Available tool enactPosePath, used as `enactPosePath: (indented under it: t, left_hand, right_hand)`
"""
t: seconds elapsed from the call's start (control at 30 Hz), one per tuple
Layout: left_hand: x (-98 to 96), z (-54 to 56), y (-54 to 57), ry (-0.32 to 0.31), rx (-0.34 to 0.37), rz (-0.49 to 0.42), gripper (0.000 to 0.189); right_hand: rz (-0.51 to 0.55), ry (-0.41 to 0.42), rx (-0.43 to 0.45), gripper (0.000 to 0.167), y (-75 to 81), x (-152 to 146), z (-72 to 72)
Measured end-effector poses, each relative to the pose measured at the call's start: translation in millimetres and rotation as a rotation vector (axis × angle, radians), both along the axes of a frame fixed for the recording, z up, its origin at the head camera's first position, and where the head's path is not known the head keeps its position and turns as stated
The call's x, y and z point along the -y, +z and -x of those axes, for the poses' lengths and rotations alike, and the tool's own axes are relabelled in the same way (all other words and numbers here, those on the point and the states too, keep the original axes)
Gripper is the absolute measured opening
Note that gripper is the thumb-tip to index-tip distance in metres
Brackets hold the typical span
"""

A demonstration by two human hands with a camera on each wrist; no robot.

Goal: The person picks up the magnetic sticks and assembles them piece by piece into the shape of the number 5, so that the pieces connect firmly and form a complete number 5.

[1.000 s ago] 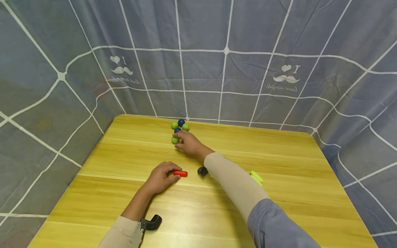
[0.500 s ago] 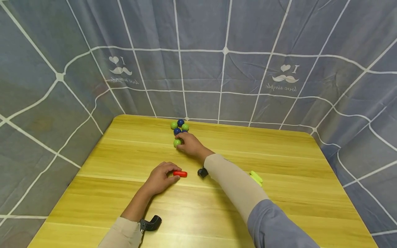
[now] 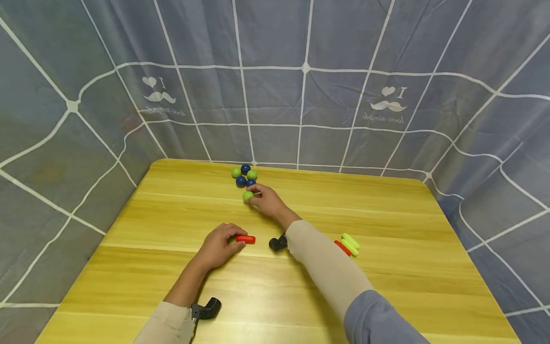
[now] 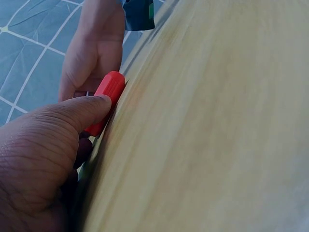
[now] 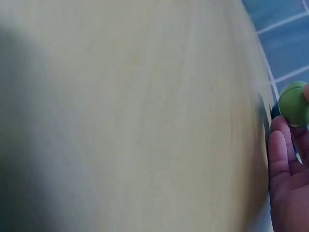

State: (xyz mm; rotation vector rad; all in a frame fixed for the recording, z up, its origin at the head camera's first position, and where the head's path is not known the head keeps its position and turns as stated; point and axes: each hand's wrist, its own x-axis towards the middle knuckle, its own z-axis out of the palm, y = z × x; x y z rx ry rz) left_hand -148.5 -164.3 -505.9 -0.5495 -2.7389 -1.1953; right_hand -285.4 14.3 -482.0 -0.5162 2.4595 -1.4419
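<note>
My left hand (image 3: 218, 245) pinches a small red elongated piece (image 3: 246, 239) between thumb and fingers, close over the table; in the left wrist view the thumb lies along the red piece (image 4: 107, 99). Farther back, my right hand (image 3: 269, 200) pinches a green ball (image 3: 248, 196) with thumb and fingers. The right wrist view shows this green ball (image 5: 293, 104) at the fingertips, partly cut off by the frame edge. Just behind it sits a cluster: a green ball (image 3: 236, 172), another green ball (image 3: 252, 175), and blue balls (image 3: 240, 181), one partly behind my right fingers.
On the right of the wooden table (image 3: 386, 286) lie yellow-green elongated pieces (image 3: 350, 243) beside a red one (image 3: 342, 248), partly behind my right sleeve. A grey curtain (image 3: 275, 105) with white lines hangs around the table's back and sides.
My right hand has drawn the green ball slightly right and away from the cluster, uncovering another blue ball. A red piece shows beside the yellow-green ones. My left hand keeps its hold.
</note>
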Motion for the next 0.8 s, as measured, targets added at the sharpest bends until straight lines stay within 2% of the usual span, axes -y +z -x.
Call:
enactPosePath:
  t: [0.17,0.27,0.4,0.8]
  left_hand:
    - [1.1,-1.6,1.4,0.012,0.025,-0.013,0.02]
    - [1.9,-0.9,1.2,0.006,0.015,-0.013,0.02]
    - [2.1,0.6,1.7,-0.006,0.003,-0.015,0.02]
    - [0.6,-0.5,4.8,0.0,0.028,-0.015,0.018]
  right_hand:
    - [0.127,-0.058,0.055,0.028,-7.1,-5,-6.4]
    - [0.192,-0.089,0.085,0.029,-9.5,-9,-11.3]
    - [0.236,-0.11,0.102,0.031,-11.9,-13,-18.1]
    - [0.305,-0.128,0.119,0.034,-12.2,-28,-42.2]
